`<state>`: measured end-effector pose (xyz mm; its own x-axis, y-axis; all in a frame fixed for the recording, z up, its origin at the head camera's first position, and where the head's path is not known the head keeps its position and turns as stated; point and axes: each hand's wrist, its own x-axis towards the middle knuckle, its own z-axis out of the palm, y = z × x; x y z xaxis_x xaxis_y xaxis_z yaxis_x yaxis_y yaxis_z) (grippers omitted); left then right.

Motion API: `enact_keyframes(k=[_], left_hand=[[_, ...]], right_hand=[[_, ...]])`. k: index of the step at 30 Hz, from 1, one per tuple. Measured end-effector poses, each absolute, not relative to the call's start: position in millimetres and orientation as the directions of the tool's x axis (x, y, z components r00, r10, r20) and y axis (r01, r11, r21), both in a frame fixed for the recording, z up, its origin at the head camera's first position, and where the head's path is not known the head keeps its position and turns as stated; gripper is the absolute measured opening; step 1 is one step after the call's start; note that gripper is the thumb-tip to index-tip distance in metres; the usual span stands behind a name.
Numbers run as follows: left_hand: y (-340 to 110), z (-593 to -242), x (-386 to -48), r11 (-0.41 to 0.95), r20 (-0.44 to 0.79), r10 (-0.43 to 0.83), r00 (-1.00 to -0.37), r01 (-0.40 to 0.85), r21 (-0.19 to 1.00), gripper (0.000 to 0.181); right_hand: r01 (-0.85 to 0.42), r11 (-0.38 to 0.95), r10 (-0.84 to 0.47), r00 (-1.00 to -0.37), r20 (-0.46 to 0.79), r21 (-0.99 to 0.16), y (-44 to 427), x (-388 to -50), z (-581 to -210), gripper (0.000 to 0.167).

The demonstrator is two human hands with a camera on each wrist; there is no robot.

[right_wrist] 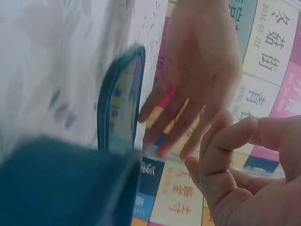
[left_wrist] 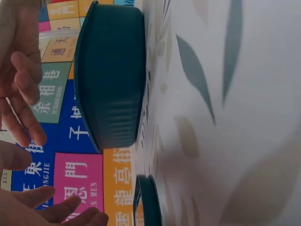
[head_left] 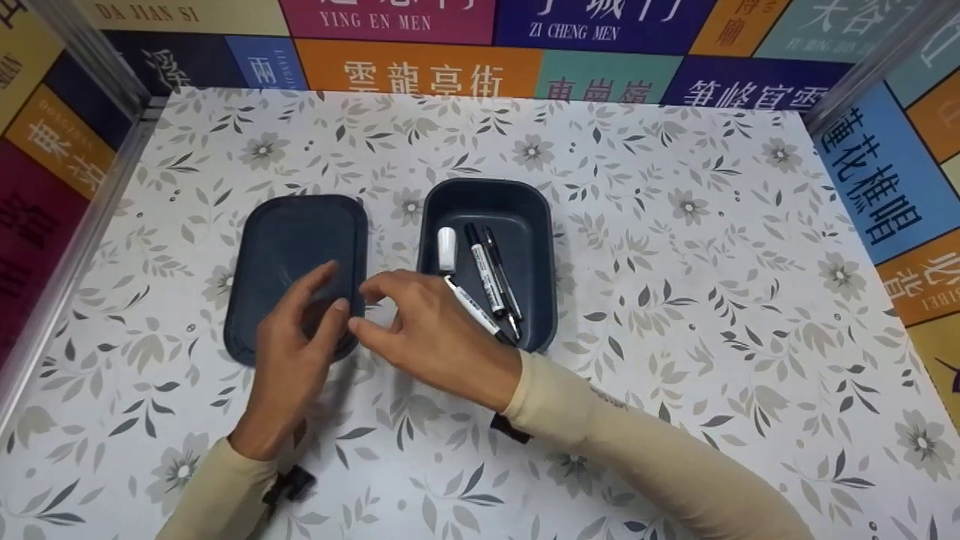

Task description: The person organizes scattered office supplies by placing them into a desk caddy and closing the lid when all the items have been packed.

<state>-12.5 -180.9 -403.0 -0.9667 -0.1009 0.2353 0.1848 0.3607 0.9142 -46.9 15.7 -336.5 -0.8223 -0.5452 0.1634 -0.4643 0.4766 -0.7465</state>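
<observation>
My left hand (head_left: 292, 337) hovers over the lower right part of a dark blue lid (head_left: 300, 232), fingers and thumb apart with nothing between them. Close to it, my right hand (head_left: 431, 330) hangs between the lid and a dark blue box (head_left: 540, 225), its fingers loosely bent and holding nothing. Inside the open box lie a thick white cylinder with a rounded end (head_left: 447, 247), a white marker with a black cap (head_left: 487, 274), a slim dark pen (head_left: 501, 262) and another white marker (head_left: 476, 309). Part of the box's near left side is hidden behind the right hand.
A white tablecloth (head_left: 675, 300) with grey leaves and flowers covers the table. Colourful panels with lettering (head_left: 420, 71) stand along the back and both sides. A metal rail (head_left: 75, 240) runs along the left edge.
</observation>
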Motion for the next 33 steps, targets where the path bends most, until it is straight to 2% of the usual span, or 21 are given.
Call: enact_keyframes(k=[7, 16, 23, 25, 33], left_hand=[[-199.7, -402.0, -9.3, 0.471, 0.228, -0.113, -0.967, 0.15, 0.869, 0.05], [-226.5, -402.7, -9.5, 0.621, 0.212, -0.134, -0.968, 0.085, 0.78, 0.05], [-244.2, -401.6, -11.6, 0.729, 0.201, -0.184, -0.962, 0.004, 0.685, 0.052], [-250.2, -402.8, -12.1, 0.748, 0.176, -0.19, -0.966, -0.026, 0.663, 0.053], [-266.3, -410.1, -12.6, 0.823, 0.068, -0.146, -0.987, -0.083, 0.563, 0.065]], right_hand=[[-0.467, 0.501, -0.572, -0.81, 0.126, -0.728, -4.6, -32.3, -353.7, 0.052], [-0.414, 0.523, -0.532, -0.842, 0.094, -0.745, -23.5, -17.9, -378.5, 0.058], [-0.392, 0.547, -0.49, -0.866, 0.097, -0.74, -33.5, -15.6, -393.4, 0.08], [-0.388, 0.554, -0.482, -0.871, 0.096, -0.737, -35.7, -16.8, -397.5, 0.081], [-0.315, 0.604, -0.435, -0.9, 0.028, -0.732, -39.0, -23.8, -409.9, 0.07]])
